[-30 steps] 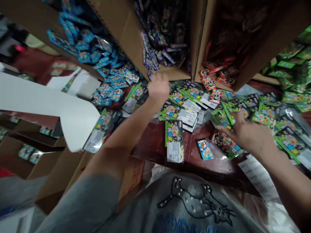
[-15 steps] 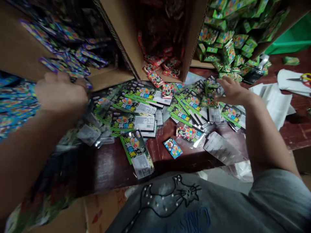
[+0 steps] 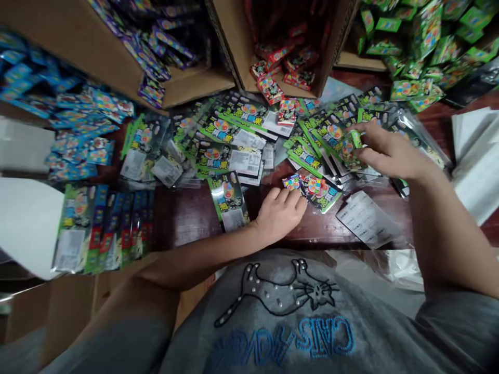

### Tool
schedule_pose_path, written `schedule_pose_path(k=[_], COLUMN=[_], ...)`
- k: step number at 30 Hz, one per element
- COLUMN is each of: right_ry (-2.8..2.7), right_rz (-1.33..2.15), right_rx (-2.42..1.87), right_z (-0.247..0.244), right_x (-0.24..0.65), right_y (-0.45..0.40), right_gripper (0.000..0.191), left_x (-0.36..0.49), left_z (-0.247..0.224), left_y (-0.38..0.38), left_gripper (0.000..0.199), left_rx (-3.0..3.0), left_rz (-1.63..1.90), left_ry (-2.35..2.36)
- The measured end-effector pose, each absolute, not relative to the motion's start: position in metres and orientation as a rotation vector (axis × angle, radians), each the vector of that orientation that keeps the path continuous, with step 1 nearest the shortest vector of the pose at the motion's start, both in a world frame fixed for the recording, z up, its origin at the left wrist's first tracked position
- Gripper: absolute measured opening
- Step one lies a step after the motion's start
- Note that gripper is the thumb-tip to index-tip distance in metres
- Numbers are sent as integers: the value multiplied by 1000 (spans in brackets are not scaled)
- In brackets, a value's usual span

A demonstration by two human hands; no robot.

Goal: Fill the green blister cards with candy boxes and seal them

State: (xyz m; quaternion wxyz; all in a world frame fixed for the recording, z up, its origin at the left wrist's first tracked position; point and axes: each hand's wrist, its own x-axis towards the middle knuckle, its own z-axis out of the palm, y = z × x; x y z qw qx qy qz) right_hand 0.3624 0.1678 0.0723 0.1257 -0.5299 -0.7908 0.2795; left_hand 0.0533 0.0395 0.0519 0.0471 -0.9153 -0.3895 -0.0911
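As seen from the head view, the left hand (image 3: 281, 214) curls at the near edge of a small purple printed packet (image 3: 292, 182), its thumb hidden, so whether that grip is closed cannot be told. The packet sits just beside a small red printed packet (image 3: 315, 185), above the glossy dark red-brown tabletop (image 3: 191, 213). At the right hand (image 3: 393, 150), forefinger and thumb stand either side of a small green printed packet (image 3: 354, 145) over fanned black-and-green printed pouches (image 3: 329, 130); whether this grip has closed cannot be told either. The green packet could slip, I judge, since it seems to lie on slick plastic, and a dragging finger might pull pouches along. The purple packet could be knocked into its red neighbour, being so near it, and the left forearm could push the single black-and-green pouch (image 3: 226, 200) beside it off the near edge. Counted: two hands; one purple packet at the left fingers, one green at the right; one white printed label sheet (image 3: 366, 218); four coloured heaps, blue (image 3: 78, 140), purple (image 3: 167, 41), red (image 3: 284, 57) and green (image 3: 440, 41). Packets within heaps, and overlapping pouches, are too jumbled to count.
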Motion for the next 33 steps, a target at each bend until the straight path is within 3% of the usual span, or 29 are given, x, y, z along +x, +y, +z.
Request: schedule_pose_path(k=[2,5,7,11,14,16,19,22,25,30,33], right_ry=[-2346,-2386,-2418,-2547,-2915,-3064,-3047,-2884,-2719,-2628,-2451], right_rz=[847,855,752,249,336,413,327,262,269,360,244], right_rx=[-1543,-1621,-1699,-1652,-1191,-992,-1139,-1434,-1667,-1752,-1866], right_z=[66,60,62,74,72,65,55,51,48,56,72], right_x=[354,339,328,307,295,290,285,283,282,295,319], right_y=[166,171,172,156,133,117,94,69,44,32,59], right_gripper=[65,61,58,76,95,83,63,70,81,97,102], left_x=[58,62,63,60,57,55,49,36,24,27,36], left_z=[51,51,47,41,44,49,62,76,86,83,76], left_y=[40,48,53,51,43,39,44,61,80,85,78], left_gripper=[29,82,99,99,106,109,85,59,64,93,88], left_rx=[-2807,-2761,-2748,-2708,-2672,-2671,-2725,-2709,-2699,-3117,-3120], left_rz=[-218,-200,-176,-257,-338,-365,-408,-409,-429,-443,-413], left_ry=[-1334,-1589,-1740,-1940,-2020,-2040,-1974,-2072,-2418,-3038,-3041])
